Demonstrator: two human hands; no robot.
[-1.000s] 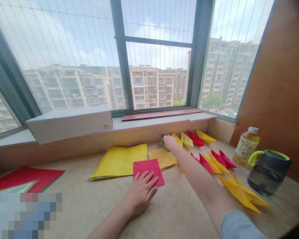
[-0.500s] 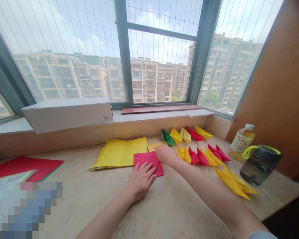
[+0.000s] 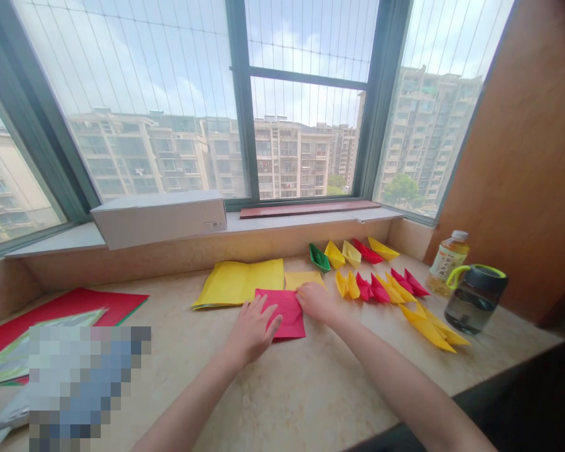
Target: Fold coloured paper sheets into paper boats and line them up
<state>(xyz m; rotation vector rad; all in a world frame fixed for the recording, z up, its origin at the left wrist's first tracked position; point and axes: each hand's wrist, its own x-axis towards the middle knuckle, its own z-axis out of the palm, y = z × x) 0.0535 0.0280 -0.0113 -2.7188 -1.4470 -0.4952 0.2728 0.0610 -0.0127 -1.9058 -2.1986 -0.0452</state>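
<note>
A square sheet of pink-red paper lies on the stone counter in front of me. My left hand rests on its left side, fingers apart and fairly flat. At the paper's upper right edge, my right hand has its fingers curled in, pinching that edge. Behind them is a yellow paper stack, with an orange-yellow sheet beside it, partly covered. Right of my right hand stand folded paper boats, among them a green boat and a yellow double boat.
A drink bottle and a dark water cup with a green handle stand at right. Red sheets and a plastic packet lie at left, near a blurred-out patch. A white box sits on the window sill.
My right hand has left the green boat at the back and come to the pink-red paper's right edge. My left hand has shifted toward the paper's left side. The view has turned slightly.
</note>
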